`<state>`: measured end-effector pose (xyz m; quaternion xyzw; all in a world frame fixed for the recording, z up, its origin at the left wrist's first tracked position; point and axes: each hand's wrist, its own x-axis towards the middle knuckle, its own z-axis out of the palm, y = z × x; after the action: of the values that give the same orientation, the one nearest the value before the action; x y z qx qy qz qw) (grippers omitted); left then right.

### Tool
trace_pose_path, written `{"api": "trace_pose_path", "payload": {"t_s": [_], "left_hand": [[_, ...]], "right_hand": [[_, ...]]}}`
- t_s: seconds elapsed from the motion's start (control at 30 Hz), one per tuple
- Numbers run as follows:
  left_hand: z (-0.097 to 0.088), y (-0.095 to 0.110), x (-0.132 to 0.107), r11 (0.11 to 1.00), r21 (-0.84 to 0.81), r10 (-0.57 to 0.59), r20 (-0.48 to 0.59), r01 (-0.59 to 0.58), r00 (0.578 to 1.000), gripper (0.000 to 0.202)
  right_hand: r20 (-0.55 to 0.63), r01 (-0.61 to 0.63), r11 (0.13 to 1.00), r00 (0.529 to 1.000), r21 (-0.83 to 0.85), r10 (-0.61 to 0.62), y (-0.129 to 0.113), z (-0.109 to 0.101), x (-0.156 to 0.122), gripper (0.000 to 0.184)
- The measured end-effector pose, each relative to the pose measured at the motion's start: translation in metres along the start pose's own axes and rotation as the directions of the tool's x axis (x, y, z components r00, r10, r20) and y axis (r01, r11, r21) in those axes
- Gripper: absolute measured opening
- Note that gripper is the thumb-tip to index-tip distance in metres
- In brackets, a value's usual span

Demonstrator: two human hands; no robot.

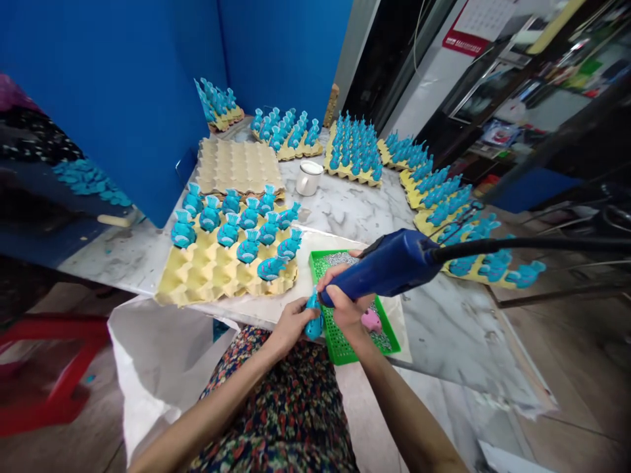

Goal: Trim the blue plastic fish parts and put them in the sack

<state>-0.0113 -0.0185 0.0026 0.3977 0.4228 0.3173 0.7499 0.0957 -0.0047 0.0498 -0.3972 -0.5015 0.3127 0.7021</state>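
My left hand (290, 323) is closed around a blue toy fish (314, 322) just off the table's front edge. In my right hand (348, 309) is a blue corded electric screwdriver (382, 266), its front end meeting the upper part of that fish; the tip itself is hidden. Beneath my right hand sits a green plastic basket (340, 355) of small silvery pieces that look like screws (382, 341). A pink toy piece (371, 320) lies among them. Left of my hands, a yellow egg tray (197, 276) carries several similar blue fish (248, 246) in its back rows.
A stack of grey-brown egg trays (239, 164) and a white mug (309, 177) stand farther back. More fish-filled trays (352, 154) line the table's back and right side. The black cable (517, 244) runs off right. A red stool (44, 374) is at lower left.
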Motion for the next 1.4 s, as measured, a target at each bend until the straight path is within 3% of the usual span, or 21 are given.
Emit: {"api": "trace_pose_path", "payload": {"t_s": [0.2, 0.37, 0.47, 0.6, 0.7, 0.8, 1.07, 1.2, 1.4], "left_hand": [[-0.004, 0.001, 0.000, 1.000, 0.020, -0.010, 0.031, 0.010, 0.999, 0.020], [-0.014, 0.008, 0.001, 0.998, 0.002, -0.068, 0.188, 0.069, 0.980, 0.022], [-0.021, 0.012, -0.002, 0.991, 0.044, -0.130, 0.245, 0.123, 0.961, 0.023], [-0.022, 0.014, -0.007, 0.990, 0.023, -0.142, 0.202, 0.140, 0.969, 0.027], [-0.018, 0.014, -0.008, 0.990, -0.003, -0.135, 0.176, 0.138, 0.975, 0.041], [-0.015, 0.015, -0.005, 0.993, -0.013, -0.118, 0.149, 0.121, 0.982, 0.046], [-0.008, 0.014, 0.003, 0.992, -0.065, -0.111, 0.013, 0.112, 0.994, 0.031], [-0.001, 0.012, 0.008, 0.991, -0.116, -0.076, -0.025, 0.072, 0.997, 0.036], [0.014, 0.005, 0.018, 0.984, -0.181, -0.033, -0.193, -0.003, 0.981, 0.038]], "right_hand": [[0.049, 0.039, 0.997, 0.998, 0.059, -0.042, 0.003, 0.001, 0.001, 0.037], [0.185, -0.022, 1.000, 0.982, 0.002, 0.021, -0.009, -0.004, 0.007, 0.029], [0.202, -0.071, 0.995, 0.978, 0.067, 0.056, -0.021, -0.008, 0.013, 0.029], [0.063, -0.040, 0.999, 0.997, 0.025, 0.038, -0.019, -0.024, 0.015, 0.015], [-0.031, -0.086, 0.990, 0.996, -0.114, 0.083, -0.005, -0.038, 0.012, 0.017], [-0.079, -0.098, 0.987, 0.993, -0.128, 0.088, 0.006, -0.045, 0.007, 0.023], [-0.104, -0.061, 0.994, 0.993, -0.093, 0.051, 0.009, -0.045, 0.001, 0.043], [-0.108, -0.053, 0.992, 0.993, -0.117, 0.041, 0.009, -0.045, 0.000, 0.041], [-0.203, 0.047, 0.985, 0.976, -0.164, -0.080, -0.016, -0.036, 0.005, 0.042]]}}
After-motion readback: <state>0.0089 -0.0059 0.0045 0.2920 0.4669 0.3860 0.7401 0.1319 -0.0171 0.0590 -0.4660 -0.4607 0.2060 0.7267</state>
